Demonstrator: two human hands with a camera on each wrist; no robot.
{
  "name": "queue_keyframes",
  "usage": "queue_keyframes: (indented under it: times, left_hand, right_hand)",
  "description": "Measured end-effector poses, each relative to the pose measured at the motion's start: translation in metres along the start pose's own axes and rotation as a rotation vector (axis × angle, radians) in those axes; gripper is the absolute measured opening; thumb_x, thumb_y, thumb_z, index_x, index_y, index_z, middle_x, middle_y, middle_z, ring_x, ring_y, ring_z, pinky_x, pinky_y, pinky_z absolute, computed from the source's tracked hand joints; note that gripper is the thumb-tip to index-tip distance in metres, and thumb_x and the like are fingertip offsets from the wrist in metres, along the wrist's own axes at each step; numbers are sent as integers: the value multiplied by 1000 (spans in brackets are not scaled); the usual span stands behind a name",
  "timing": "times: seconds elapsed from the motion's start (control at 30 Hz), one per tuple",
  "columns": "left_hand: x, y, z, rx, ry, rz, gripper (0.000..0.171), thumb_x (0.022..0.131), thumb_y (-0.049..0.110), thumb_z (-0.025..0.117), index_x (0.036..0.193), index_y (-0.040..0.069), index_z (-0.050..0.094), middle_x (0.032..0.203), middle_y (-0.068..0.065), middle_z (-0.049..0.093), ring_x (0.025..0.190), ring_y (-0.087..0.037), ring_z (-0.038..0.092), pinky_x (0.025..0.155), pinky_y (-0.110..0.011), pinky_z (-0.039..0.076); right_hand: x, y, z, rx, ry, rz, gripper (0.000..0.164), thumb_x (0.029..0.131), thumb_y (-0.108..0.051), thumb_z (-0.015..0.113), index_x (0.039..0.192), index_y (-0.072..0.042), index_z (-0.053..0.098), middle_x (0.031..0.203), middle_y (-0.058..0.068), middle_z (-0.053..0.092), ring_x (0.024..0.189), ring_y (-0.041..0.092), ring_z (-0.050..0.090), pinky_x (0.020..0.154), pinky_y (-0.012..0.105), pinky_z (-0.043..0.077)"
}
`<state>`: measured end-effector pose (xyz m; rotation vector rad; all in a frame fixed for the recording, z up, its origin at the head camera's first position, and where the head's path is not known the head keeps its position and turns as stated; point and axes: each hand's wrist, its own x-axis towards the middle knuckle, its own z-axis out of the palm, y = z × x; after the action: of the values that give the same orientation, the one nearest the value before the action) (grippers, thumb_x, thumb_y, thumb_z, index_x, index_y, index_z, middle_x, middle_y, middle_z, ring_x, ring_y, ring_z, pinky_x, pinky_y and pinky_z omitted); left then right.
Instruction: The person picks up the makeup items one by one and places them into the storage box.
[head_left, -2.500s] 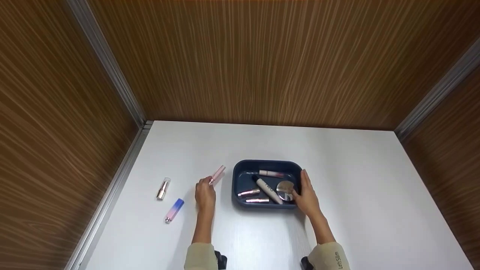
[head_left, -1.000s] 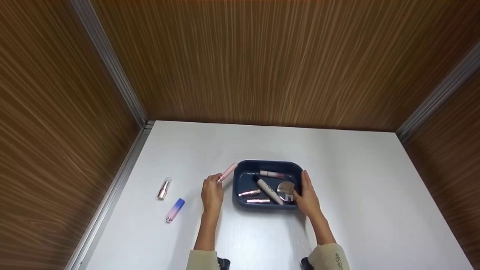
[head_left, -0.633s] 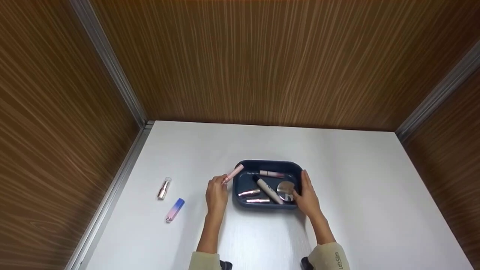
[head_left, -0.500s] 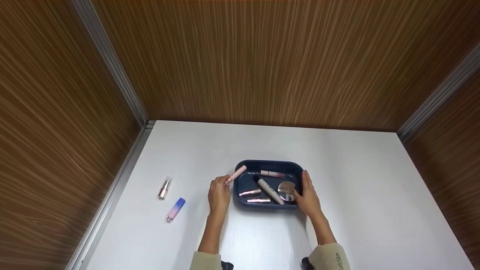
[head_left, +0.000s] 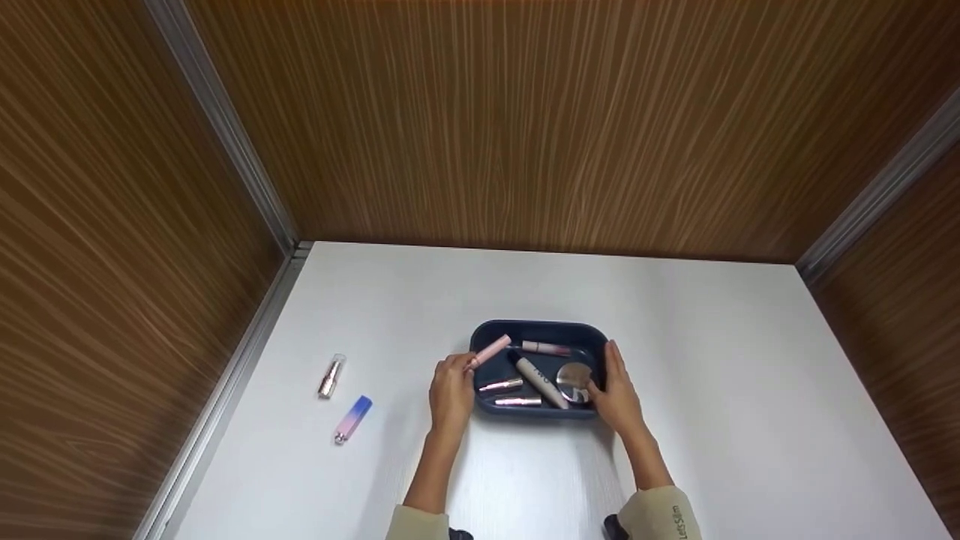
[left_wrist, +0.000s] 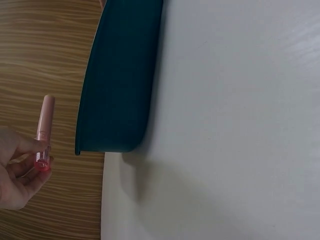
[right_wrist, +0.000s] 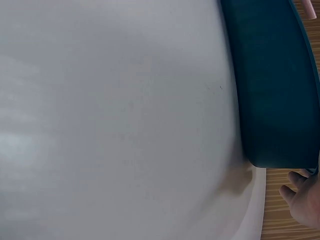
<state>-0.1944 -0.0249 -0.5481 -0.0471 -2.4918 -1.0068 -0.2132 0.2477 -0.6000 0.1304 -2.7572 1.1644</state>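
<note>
A pink lip gloss tube is pinched by my left hand, tilted over the left rim of a dark blue box. The left wrist view shows the tube's pink cap pointing up and its clear red end between thumb and fingers. My right hand grips the box's right wall, thumb inside and fingers along the outside. Inside lie a white tube with a black end, a round silvery compact, a pale lip gloss and two shiny pink lipsticks.
Left of the box, on the white table, lie a lipstick with a clear cap and a blue-to-pink lipstick tube. Wood-grain panels stand behind and at both sides.
My left hand has carried the pink lip gloss tube rightward from the table to over the box's left side. My right hand and the box stay in place.
</note>
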Motion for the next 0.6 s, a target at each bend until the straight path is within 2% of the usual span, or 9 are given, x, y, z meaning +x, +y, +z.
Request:
queue_keyframes:
  times: [0.6]
  left_hand:
    - [-6, 11, 6, -32, -39, 39, 25, 74, -10, 67, 96, 1, 69, 91, -7, 64, 86, -23, 58, 74, -34, 48]
  right_hand:
    - [-1, -2, 2, 8, 6, 0, 75, 84, -2, 61, 143, 8, 16, 148, 24, 13, 132, 41, 17, 102, 52, 19]
